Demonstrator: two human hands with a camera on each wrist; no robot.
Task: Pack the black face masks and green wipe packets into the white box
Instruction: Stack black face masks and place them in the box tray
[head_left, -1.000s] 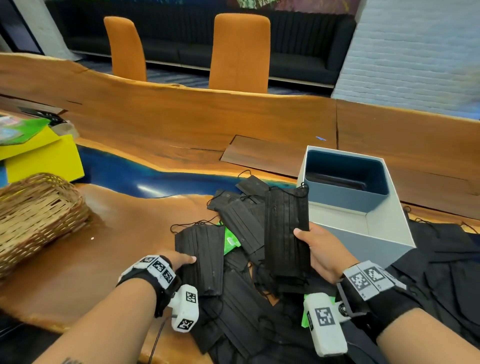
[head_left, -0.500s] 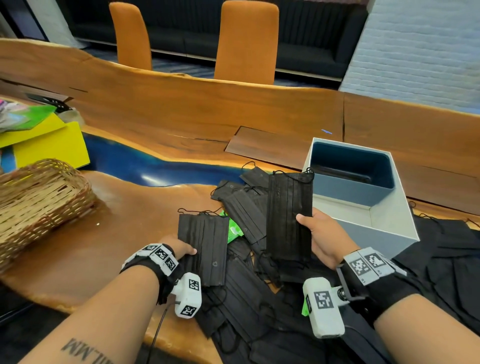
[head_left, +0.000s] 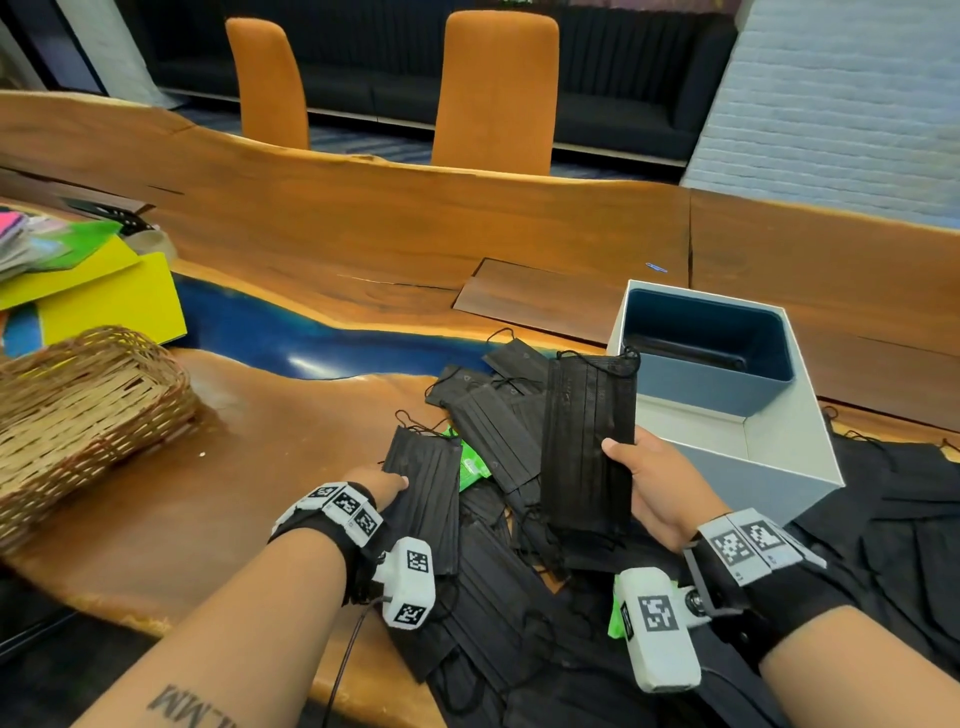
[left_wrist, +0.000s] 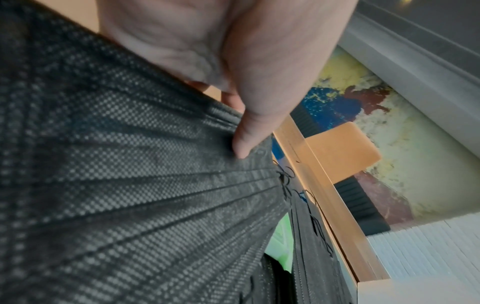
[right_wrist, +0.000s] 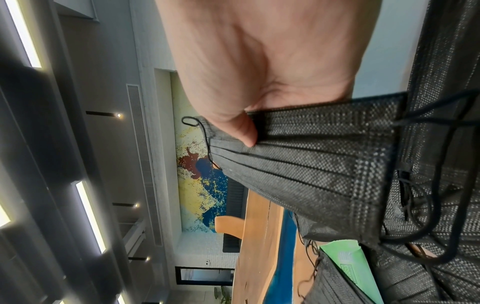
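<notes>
Wooden table: both hands hold masks beside open white box.

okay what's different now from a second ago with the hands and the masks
Very little. The right hand still grips its stack of black masks upright beside the white box; the left hand still pinches another mask on the pile. Nothing was released, and no mask has entered the box.

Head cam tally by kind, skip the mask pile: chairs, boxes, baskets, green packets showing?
orange chairs: 2
white box: 1
wicker basket: 1
green wipe packets showing: 2
Total: 6
</notes>
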